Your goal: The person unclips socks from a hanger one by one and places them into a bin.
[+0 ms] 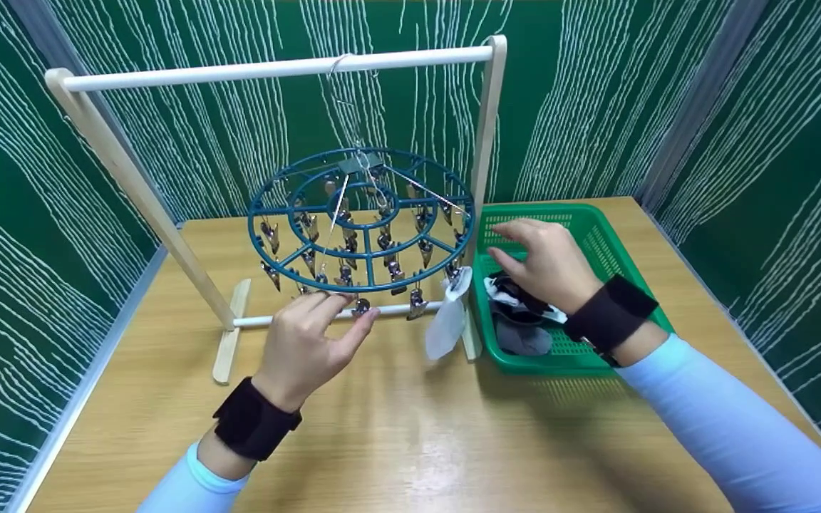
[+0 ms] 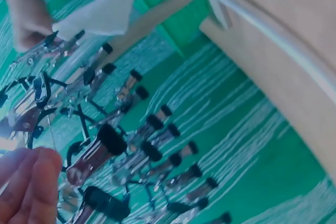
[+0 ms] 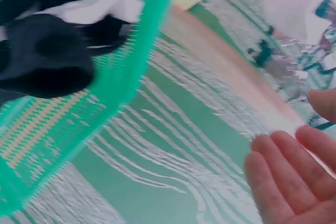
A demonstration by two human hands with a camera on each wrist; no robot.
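Observation:
A round blue-green clip hanger (image 1: 368, 287) with several metal clips hangs from a white bar. At its front edge is my left hand (image 1: 314, 349), thumb and fingertips apart around a hanging clip (image 1: 361, 307). In the left wrist view, its fingers (image 2: 39, 187) lie loosely extended beside a dark-tipped clip (image 2: 97, 156). One white sock (image 1: 447, 328) dangles from the hanger's right front. My right hand (image 1: 553, 263), holding nothing, hovers over the green basket (image 1: 613, 253) with fingers stretched toward the hanger. Dark, grey and white socks (image 1: 524, 335) lie heaped in that basket.
The hanger's hook sits on the white top bar (image 1: 239, 71) of a wooden stand. Its left post (image 1: 147, 199) and right post (image 1: 489, 121) flank the hanger, and a lower rod joins them. Green walls with white streaks enclose the wooden table (image 1: 396, 427).

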